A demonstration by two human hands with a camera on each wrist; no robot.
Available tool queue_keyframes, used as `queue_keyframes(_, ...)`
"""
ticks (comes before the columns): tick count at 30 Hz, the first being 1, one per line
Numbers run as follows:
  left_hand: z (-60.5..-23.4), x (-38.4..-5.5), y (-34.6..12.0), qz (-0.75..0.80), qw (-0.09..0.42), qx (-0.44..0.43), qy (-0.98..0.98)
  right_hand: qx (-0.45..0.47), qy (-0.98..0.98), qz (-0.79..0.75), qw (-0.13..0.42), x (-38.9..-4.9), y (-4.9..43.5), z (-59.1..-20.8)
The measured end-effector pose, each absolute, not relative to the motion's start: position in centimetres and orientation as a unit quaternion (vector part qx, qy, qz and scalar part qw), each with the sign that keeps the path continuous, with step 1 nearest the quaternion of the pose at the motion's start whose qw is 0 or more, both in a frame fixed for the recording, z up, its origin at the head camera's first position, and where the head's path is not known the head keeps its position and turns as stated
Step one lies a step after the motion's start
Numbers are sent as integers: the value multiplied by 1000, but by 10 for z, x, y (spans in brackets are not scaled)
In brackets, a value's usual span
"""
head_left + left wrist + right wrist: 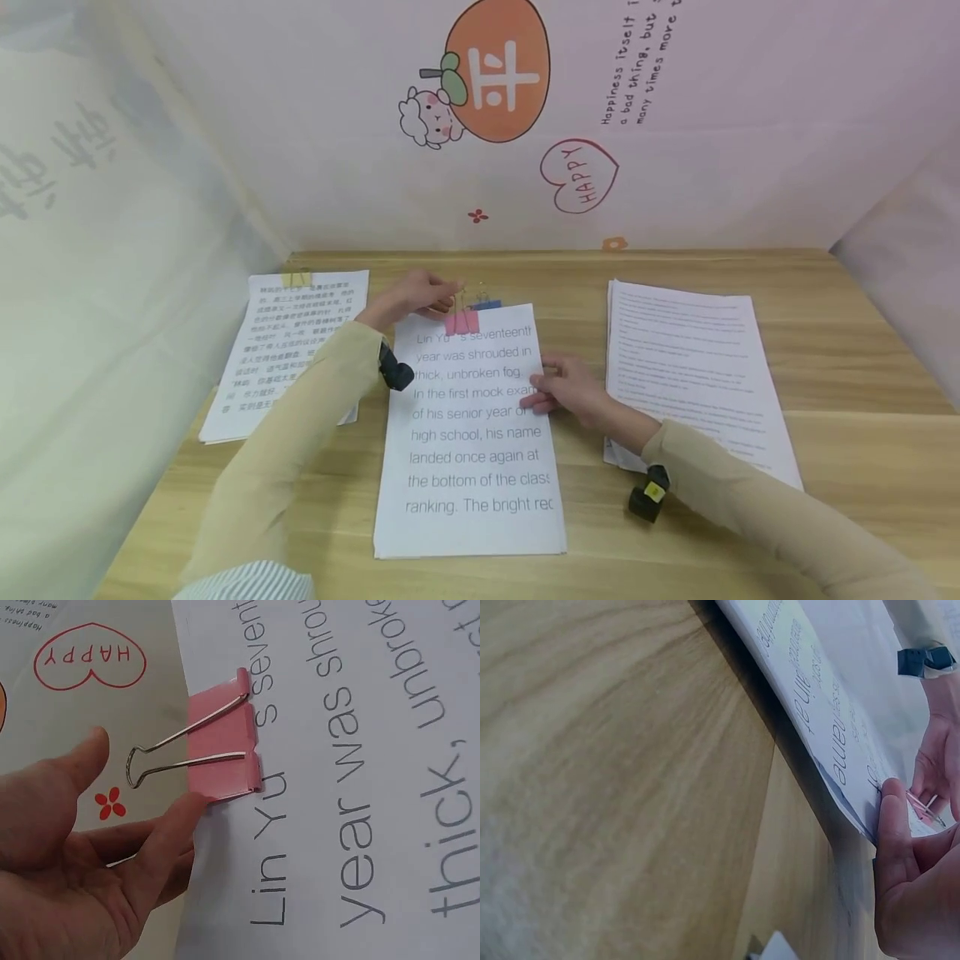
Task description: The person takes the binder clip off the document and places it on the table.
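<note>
A stack of paper (472,450) printed with large English text is in the middle of the table. A pink binder clip (462,322) sits on its top edge, its wire handle standing out past the paper. My left hand (412,296) is beside the clip, one fingertip at the clip's corner in the left wrist view. The thumb there stands apart from the wire handle. At the stack's right edge, my right hand (566,387) pinches the paper, thumb on top. In the right wrist view that paper edge (832,776) is raised off the wood.
To the left lies a stack with Chinese text (277,350) and a yellow clip (297,278). A stack of small-print sheets (686,367) lies on the right, partly under my right forearm. A blue binder clip (486,305) shows just behind the middle stack. A printed curtain (337,167) hangs behind.
</note>
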State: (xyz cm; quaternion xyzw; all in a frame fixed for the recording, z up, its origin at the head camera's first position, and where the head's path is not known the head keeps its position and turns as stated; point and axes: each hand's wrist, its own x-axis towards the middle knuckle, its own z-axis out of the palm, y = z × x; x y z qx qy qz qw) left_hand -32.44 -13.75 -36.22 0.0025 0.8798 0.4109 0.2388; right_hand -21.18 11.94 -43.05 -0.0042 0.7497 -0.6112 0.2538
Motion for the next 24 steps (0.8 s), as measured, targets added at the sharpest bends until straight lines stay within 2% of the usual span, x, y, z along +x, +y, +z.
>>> queue_keyframes(10,-368,-338,-143,447,337,20,829,-8,751,-607,262,-212,122,-434)
queue_keyframes(20,-377,-339,-143,531,366,5,764,-16,751,-606,263,-208,119,-434)
queue_keyframes(24,-376,-338,-142,553,355,-13,753,-12,746,-609,269,-209,119,-433)
